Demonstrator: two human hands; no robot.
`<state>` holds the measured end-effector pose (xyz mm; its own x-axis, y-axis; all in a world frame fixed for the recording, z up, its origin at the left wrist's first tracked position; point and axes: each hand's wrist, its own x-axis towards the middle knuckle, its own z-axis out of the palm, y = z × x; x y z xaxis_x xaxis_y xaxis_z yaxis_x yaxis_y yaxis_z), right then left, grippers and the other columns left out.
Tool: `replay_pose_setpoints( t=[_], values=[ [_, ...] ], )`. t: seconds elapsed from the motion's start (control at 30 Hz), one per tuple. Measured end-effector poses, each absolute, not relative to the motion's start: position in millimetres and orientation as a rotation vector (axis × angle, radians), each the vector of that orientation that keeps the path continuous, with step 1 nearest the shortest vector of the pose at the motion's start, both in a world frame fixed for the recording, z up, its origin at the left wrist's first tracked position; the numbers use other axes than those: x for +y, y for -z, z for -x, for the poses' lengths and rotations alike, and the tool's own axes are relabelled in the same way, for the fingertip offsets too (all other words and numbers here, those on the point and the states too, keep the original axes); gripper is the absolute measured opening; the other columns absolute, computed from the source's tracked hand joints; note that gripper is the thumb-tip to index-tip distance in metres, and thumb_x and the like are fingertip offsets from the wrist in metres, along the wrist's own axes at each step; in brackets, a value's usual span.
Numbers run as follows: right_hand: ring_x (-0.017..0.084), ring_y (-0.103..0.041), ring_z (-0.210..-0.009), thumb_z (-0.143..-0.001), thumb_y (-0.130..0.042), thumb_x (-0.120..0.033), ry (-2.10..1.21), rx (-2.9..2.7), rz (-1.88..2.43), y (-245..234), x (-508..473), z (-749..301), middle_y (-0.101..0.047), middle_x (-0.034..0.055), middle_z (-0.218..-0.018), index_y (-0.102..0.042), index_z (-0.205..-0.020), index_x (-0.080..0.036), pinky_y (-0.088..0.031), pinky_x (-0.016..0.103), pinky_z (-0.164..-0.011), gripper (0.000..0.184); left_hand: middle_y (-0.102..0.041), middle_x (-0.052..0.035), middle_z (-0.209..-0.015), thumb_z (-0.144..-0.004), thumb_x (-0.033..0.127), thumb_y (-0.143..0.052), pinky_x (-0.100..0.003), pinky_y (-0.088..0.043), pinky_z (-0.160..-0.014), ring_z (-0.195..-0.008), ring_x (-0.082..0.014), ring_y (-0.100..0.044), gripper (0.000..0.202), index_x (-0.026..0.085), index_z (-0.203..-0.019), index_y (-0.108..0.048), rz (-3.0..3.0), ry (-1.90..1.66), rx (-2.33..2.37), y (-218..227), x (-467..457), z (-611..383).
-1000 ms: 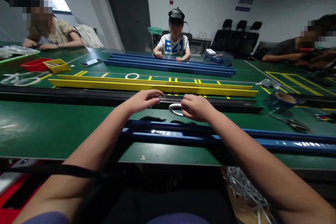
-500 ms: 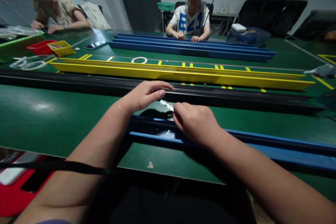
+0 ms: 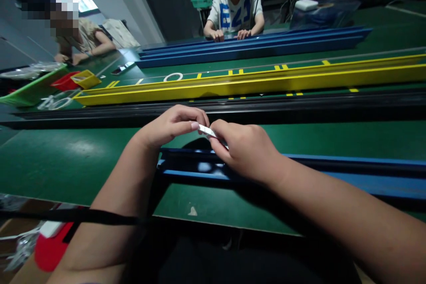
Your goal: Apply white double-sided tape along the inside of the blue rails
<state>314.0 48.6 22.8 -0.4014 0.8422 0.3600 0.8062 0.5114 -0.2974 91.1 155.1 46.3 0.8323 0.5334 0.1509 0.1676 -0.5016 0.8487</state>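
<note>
Over the near blue channel [image 3: 359, 179], a small, flat white strip [image 3: 207, 131] is held between my two hands. My left hand [image 3: 169, 126] pinches its left end between thumb and curled fingers. My right hand [image 3: 244, 146] is closed on the other end, and its fingers hide part of the strip. What exactly the strip is, I cannot make out. Below my hands the blue channel lies lengthwise on the green table [image 3: 83, 164], its left end near my left wrist and partly in shadow.
Beyond my hands lie a black rail [image 3: 133, 115], a yellow channel [image 3: 253, 84] and several blue channels [image 3: 246, 49]. A white ring [image 3: 173, 77] lies behind the yellow one. Yellow bin [image 3: 87, 80], red bin [image 3: 65, 81] and green basket [image 3: 40, 82] stand left. Two people sit across the table.
My left fingers, stretched out and apart from the strip before, have curled and closed on its left end. My right hand still grips it. The view has tilted.
</note>
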Motion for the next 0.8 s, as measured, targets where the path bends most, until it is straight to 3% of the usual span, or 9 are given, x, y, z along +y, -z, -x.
replay_pose_setpoints(
  t=[0.2, 0.4, 0.53, 0.6, 0.7, 0.8],
  values=[
    [0.015, -0.059, -0.071, -0.112, -0.056, -0.045, -0.047, -2.256, 1.295, -23, 52, -320, -0.072, 0.0012, -0.094, -0.07, -0.111, -0.021, -0.021, 0.031, -0.062, 0.028, -0.075, -0.0082, -0.087, -0.089, 0.048, -0.075, -0.029, -0.054, -0.077, -0.082, -0.0228, -0.068, 0.032, 0.017, -0.091, -0.08, -1.999, -0.424, 0.588, -44, 157, -85],
    [0.014, -0.06, -0.076, -0.111, -0.057, -0.038, -0.035, -2.295, 1.187, -25, 53, -320, -0.073, 0.0021, -0.095, -0.072, -0.111, -0.02, -0.027, 0.029, -0.066, 0.023, -0.078, -0.0078, -0.095, -0.089, 0.047, -0.072, -0.032, -0.057, -0.088, -0.091, -0.0263, -0.071, 0.031, 0.017, -0.09, -0.081, -1.971, -0.339, 0.598, -45, 155, -85],
    [0.014, -0.06, -0.079, -0.111, -0.057, -0.036, -0.077, -2.303, 1.121, -24, 55, -321, -0.073, 0.0022, -0.094, -0.074, -0.109, -0.021, -0.03, 0.028, -0.07, 0.023, -0.078, -0.0074, -0.096, -0.093, 0.051, -0.069, -0.031, -0.058, -0.088, -0.092, -0.0258, -0.072, 0.038, 0.015, -0.093, -0.081, -2.016, -0.264, 0.646, -49, 147, -91],
    [0.015, -0.059, -0.079, -0.11, -0.058, -0.035, -0.089, -2.288, 1.11, -23, 56, -321, -0.072, 0.0023, -0.092, -0.075, -0.106, -0.02, -0.03, 0.029, -0.071, 0.022, -0.077, -0.0067, -0.092, -0.094, 0.054, -0.067, -0.03, -0.057, -0.085, -0.09, -0.025, -0.07, 0.042, 0.015, -0.093, -0.081, -2.038, -0.253, 0.671, -49, 144, -93],
    [0.015, -0.058, -0.08, -0.108, -0.06, -0.032, -0.137, -2.247, 1.056, -22, 57, -321, -0.07, 0.0023, -0.092, -0.075, -0.106, -0.019, -0.033, 0.029, -0.073, 0.019, -0.071, -0.0057, -0.077, -0.093, 0.055, -0.066, -0.028, -0.054, -0.073, -0.076, -0.021, -0.065, 0.045, 0.015, -0.079, -0.077, -2.057, -0.282, 0.654, -49, 142, -95],
    [0.016, -0.058, -0.084, -0.107, -0.061, -0.036, -0.264, -2.196, 1.038, -24, 57, -320, -0.069, 0.0034, -0.095, -0.074, -0.107, -0.018, -0.036, 0.028, -0.076, 0.022, -0.057, -0.0032, -0.061, -0.092, 0.054, -0.066, -0.026, -0.042, -0.056, -0.059, -0.0153, -0.051, 0.048, 0.015, -0.064, -0.066, -2.037, -0.325, 0.637, -48, 141, -96]
  ],
)
